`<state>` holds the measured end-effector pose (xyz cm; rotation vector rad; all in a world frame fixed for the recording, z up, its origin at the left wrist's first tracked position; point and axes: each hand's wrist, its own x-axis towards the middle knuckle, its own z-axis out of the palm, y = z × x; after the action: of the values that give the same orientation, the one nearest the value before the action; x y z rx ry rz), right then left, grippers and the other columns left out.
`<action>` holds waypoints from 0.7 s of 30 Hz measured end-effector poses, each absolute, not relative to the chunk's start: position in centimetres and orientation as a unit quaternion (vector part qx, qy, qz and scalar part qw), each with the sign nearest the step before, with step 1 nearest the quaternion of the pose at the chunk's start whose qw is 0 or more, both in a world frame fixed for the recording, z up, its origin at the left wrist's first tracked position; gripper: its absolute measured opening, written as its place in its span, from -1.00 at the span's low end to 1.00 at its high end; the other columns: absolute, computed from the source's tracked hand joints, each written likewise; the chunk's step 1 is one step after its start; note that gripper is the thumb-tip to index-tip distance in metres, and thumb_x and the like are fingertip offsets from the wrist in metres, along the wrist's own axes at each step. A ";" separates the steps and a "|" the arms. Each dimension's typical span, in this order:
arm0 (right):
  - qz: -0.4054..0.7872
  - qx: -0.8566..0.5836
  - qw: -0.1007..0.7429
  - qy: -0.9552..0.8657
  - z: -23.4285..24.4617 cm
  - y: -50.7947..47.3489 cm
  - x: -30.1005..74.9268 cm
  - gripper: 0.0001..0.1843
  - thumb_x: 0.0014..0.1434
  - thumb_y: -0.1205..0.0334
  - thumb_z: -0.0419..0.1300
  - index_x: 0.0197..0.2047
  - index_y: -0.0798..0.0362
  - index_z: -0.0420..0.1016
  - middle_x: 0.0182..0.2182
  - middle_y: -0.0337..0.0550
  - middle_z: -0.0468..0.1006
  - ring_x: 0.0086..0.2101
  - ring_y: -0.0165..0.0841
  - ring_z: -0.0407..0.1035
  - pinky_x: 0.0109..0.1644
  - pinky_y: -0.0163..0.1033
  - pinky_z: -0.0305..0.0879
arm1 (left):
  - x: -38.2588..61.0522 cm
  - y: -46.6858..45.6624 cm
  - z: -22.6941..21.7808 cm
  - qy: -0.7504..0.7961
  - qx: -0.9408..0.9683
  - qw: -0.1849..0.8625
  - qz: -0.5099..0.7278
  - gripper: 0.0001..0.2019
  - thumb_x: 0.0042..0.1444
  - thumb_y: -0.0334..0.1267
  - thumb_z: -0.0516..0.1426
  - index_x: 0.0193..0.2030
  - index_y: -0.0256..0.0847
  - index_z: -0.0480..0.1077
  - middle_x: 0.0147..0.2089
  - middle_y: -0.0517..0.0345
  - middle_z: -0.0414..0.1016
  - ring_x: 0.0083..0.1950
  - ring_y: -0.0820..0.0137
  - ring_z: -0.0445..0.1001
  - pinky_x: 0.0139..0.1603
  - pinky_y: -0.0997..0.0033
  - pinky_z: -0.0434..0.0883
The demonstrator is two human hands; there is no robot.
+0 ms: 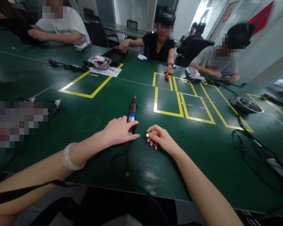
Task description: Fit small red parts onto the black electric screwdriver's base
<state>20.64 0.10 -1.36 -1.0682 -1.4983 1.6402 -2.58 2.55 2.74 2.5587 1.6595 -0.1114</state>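
My left hand (119,130) rests on the rear end of an electric screwdriver (132,110) that lies on the green table (202,150) with its bit pointing away from me. The fingers lie over the tool, loosely curled. My right hand (159,138) is just to the right, fingers pinched on a small shiny metal part (147,135). The two hands are a few centimetres apart. The screwdriver's black cable (126,157) runs back toward me.
Yellow tape rectangles (169,102) mark the table ahead. Three other people sit at the far side. A black tray (115,56), papers and a small fan (246,105) lie around. Black cables (250,147) coil at the right.
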 end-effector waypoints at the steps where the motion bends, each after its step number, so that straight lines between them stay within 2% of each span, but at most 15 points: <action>1: 0.630 -0.410 0.331 -0.570 -1.3 0.1 20.6 -0.67 0.17 0.05 0.28 -0.12 0.06 0.35 -0.46 -0.29 0.52 -0.55 -0.48 0.39 -0.66 -0.45 0.25 | -1.7 2.3 2.6 0.533 0.845 0.046 -0.028 -0.20 0.09 0.47 -0.04 0.36 0.14 0.35 -0.05 -0.24 0.44 -0.13 -0.06 0.52 -0.18 0.07 0.37; 7: 0.630 -0.422 0.309 -0.573 -1.0 0.0 20.8 -0.71 0.18 0.06 0.25 -0.21 0.04 0.27 -0.54 -0.37 0.51 -0.70 -0.55 0.25 -0.75 -0.49 0.12 | 0.6 1.1 1.8 0.495 0.867 0.060 -0.011 -0.15 0.11 0.50 -0.09 0.44 0.15 0.23 -0.08 -0.19 0.48 -0.12 -0.02 0.55 -0.16 0.08 0.39; 13: 0.609 -0.448 0.269 -0.597 -0.9 -0.2 20.5 -0.77 0.21 0.07 0.18 -0.22 0.00 0.23 -0.51 -0.34 0.56 -0.72 -0.54 0.22 -0.75 -0.46 0.01 | 0.3 0.4 2.2 0.486 0.871 0.067 -0.034 -0.13 0.14 0.47 -0.06 0.50 0.10 0.12 0.01 -0.17 0.48 -0.04 -0.05 0.54 -0.05 0.04 0.41; 18: 0.501 -0.497 0.241 -0.667 -0.7 -0.4 19.8 -0.90 0.27 0.20 0.10 -0.25 -0.02 0.21 -0.61 -0.43 0.41 -0.65 -0.50 0.22 -0.56 -0.41 0.07 | 0.5 0.2 2.4 0.487 0.870 0.061 -0.042 -0.15 0.17 0.45 -0.05 0.50 0.08 0.12 0.01 -0.17 0.49 -0.04 -0.05 0.55 -0.04 0.03 0.41; 21: 0.412 -0.527 0.225 -0.709 -0.5 -0.5 19.5 -0.89 0.27 0.23 0.10 -0.29 -0.02 0.20 -0.61 -0.42 0.33 -0.57 -0.45 0.23 -0.46 -0.35 0.04 | 0.6 0.2 2.5 0.487 0.870 0.060 -0.046 -0.17 0.19 0.42 -0.03 0.50 0.07 0.11 0.02 -0.16 0.49 -0.04 -0.04 0.56 -0.04 0.04 0.42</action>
<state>19.48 -0.55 -0.50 -1.4526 -1.9546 1.1367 0.56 0.21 2.54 2.6343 1.4735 -0.1403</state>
